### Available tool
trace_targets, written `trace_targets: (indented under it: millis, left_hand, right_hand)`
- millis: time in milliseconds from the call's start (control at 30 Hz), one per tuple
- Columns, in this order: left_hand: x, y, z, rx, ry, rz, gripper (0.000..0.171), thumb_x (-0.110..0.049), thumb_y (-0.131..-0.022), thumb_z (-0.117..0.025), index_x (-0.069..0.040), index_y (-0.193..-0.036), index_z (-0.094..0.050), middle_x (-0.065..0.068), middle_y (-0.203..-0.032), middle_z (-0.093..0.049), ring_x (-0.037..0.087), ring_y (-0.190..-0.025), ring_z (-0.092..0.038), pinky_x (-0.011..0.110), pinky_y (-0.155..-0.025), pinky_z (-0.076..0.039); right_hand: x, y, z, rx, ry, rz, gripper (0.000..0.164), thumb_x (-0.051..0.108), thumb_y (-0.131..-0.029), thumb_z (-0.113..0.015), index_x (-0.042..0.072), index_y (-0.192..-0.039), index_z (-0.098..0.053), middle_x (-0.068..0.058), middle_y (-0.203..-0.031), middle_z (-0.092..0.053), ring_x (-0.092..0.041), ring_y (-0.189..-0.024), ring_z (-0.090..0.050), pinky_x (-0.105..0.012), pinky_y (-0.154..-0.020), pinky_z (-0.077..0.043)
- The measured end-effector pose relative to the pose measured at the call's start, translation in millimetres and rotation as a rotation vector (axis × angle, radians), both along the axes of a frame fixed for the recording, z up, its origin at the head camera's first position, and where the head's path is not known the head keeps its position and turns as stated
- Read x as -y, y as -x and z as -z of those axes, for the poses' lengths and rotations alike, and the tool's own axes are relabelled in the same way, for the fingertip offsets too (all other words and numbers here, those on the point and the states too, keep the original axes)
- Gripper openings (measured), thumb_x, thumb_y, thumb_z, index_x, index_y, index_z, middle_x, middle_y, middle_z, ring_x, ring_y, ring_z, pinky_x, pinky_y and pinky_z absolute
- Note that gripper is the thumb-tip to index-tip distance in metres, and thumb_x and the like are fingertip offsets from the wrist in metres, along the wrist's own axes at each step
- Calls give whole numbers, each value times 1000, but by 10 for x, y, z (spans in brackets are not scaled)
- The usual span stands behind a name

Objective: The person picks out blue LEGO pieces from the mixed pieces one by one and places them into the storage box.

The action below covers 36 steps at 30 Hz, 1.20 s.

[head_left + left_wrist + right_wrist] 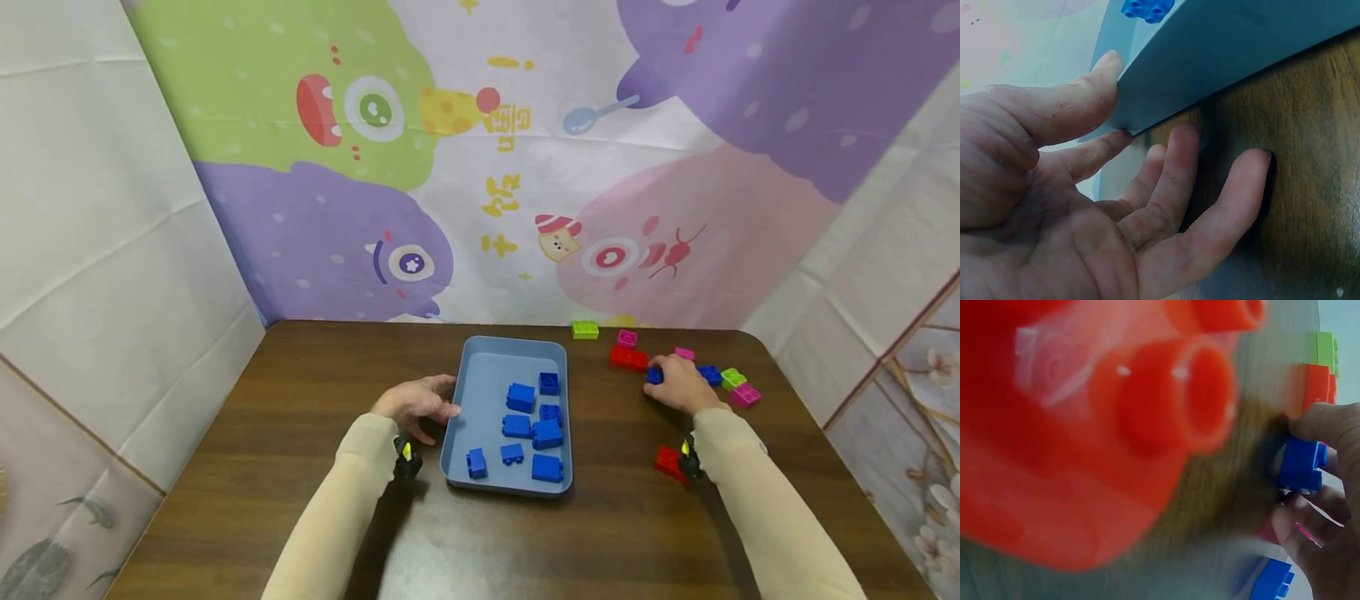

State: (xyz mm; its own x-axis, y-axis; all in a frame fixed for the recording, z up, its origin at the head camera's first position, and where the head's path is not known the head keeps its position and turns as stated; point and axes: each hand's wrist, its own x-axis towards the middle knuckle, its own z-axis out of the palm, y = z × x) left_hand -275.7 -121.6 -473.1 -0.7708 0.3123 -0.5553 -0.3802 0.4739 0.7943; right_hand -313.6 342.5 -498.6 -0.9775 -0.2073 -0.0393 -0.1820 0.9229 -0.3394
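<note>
A blue-grey tray (487, 358) holds several blue toy bricks (521, 397) of different sizes. At its left side is my left hand (420, 404), fingers spread and loosely bent. The left wrist view shows the thumb (1107, 75) against the tray's rim and the index fingertip by the wall's lower edge, the other fingers over the wood. Right of the tray, my right hand (681, 385) pinches a small blue brick (1300, 464) between thumb and fingers. Close beside that hand lie a red brick (628, 358) and another blue brick (708, 375).
Lime green bricks (585, 330) and pink bricks (746, 395) lie at the table's back and right. Beneath the right wrist is a red brick (670, 463), which looms large in the right wrist view. A cartoon-printed cloth (487, 292) hangs along the back edge.
</note>
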Motion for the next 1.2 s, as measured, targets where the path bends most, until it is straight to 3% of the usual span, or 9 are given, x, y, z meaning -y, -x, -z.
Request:
trace_targets:
  millis: [100,300,467,900,1200]
  left_hand:
    - [-2,-9,-17,-4,-6,2,76,-11,-90,-69,-15,-153,-25,24,-126,-53,34,-107,-56,53,-67,-59]
    - [11,-49,-38,1,5,-4,76,-11,-90,-68,-14,-152,-26,24,-132,-49,35,-109,-55,53,-67,-59]
    - [17,-40,-46,-4,2,-3,75,-10,-90,-68,-14,-152,-26,24,-132,-49,36,-109,-55,52,-65,-59]
    - [20,-46,-66,-12,-14,-5,73,-11,-91,-67,-13,-152,-27,24,-139,-43,38,-111,-54,55,-69,-58]
    - [1,-42,-56,-12,-3,-4,73,-12,-91,-67,-15,-152,-28,23,-130,-51,35,-108,-56,53,-69,-58]
  right_hand:
    - [12,-7,-3,-6,8,10,46,19,-85,-69,-9,-121,-57,-32,-116,-57,-46,-106,-51,-66,-92,-43]
    - [101,-38,-38,17,-27,37,53,30,-86,-69,-6,-122,-57,-29,-115,-59,-43,-101,-54,-67,-83,-47]
    - [181,-37,-84,-31,-31,38,52,33,-87,-67,-5,-122,-58,-27,-115,-60,-41,-100,-55,-66,-83,-48]
    - [702,69,-377,-127,52,-83,45,30,-85,-70,1,-118,-62,-17,-109,-64,-32,-96,-57,-56,-85,-52]
    - [1115,187,-413,-124,73,-224,45,28,-86,-71,1,-120,-62,-16,-111,-63,-32,-101,-56,-55,-92,-49]
